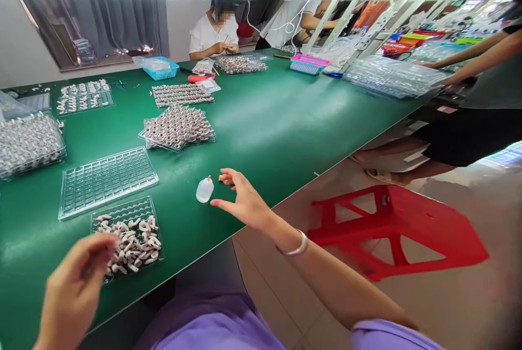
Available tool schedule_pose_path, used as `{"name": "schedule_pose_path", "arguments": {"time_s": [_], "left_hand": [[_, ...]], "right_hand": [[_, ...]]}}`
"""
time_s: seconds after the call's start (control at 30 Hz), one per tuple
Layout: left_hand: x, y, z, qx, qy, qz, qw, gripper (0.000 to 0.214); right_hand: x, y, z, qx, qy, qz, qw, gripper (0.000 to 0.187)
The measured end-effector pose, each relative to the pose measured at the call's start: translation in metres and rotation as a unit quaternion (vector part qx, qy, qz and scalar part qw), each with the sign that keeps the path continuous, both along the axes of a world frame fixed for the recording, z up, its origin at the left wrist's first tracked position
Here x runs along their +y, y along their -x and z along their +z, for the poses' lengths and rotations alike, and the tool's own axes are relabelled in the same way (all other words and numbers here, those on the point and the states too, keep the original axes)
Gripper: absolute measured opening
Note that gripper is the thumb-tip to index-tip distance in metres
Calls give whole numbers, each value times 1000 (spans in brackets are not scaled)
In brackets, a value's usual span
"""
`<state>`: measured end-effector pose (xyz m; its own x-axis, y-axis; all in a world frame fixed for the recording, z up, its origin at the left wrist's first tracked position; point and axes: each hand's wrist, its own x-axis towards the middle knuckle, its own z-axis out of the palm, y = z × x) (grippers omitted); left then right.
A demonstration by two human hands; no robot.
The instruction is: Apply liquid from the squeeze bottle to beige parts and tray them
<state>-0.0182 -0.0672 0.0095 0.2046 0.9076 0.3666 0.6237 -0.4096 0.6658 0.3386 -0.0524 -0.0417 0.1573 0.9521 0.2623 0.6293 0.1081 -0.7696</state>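
Observation:
My right hand (247, 200) reaches over the green table with thumb and fingers spread, close to a small translucent bottle (205, 191) with an orange-brown tip. A tiny orange piece (221, 178) shows at its fingertips; whether they touch it I cannot tell. My left hand (77, 279), partly blurred, hovers at the near edge of a clear tray (122, 211). Its fingers are loosely curved and apart from the thumb, with nothing visible in them. White earbud-shaped plastic parts (136, 244) lie heaped in that tray.
Beyond it lies a clear compartment tray (108, 181). Stacked trays of parts (177, 127) stand further back, others (30, 143) at left. A red stool (403, 230) is on the floor at right. A person (214, 29) works across the table; another person's arm (481, 56) reaches in at right.

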Motion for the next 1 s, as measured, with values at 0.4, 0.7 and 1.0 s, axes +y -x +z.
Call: {"name": "schedule_pose_path", "arguments": {"time_s": [0.4,0.7,1.0], "left_hand": [[-56,-34,-41,-87,225,-42,970,19],[-64,-29,-37,-121,210,7,970,16],[-102,-16,-43,-224,355,118,900,27]], "right_hand": [[-27,91,-18,202,71,212,954,44],[-42,120,-16,200,78,209,954,53],[-84,125,-12,260,58,221,938,32]]}}
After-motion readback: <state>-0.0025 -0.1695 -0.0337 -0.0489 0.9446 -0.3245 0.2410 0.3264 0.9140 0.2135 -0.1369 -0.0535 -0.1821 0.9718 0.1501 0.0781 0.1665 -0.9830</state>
